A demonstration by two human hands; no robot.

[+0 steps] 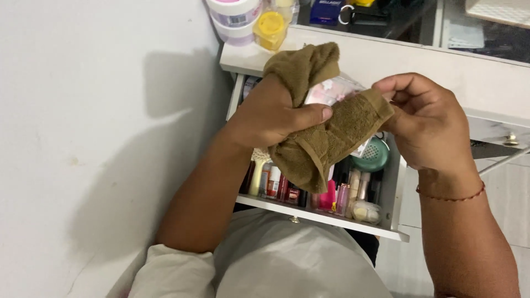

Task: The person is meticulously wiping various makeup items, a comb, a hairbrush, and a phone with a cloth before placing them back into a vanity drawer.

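Note:
A small olive-brown towel (326, 132) is bunched between both hands above an open white drawer (326, 218). My left hand (270, 113) grips the towel's crumpled middle, thumb pressed across it, with one end sticking up past the fingers. My right hand (428, 118) pinches the towel's hemmed edge between thumb and fingertips. A thin red bracelet (450, 196) circles my right wrist. The towel hides much of what lies in the drawer.
The drawer holds several cosmetics: bottles, tubes, a pink item (329, 198), a round teal compact (372, 156). On the white dresser top (441, 66) stand stacked white jars (234, 16) and a yellow-lidded container (269, 27). A white wall (83, 138) runs along the left.

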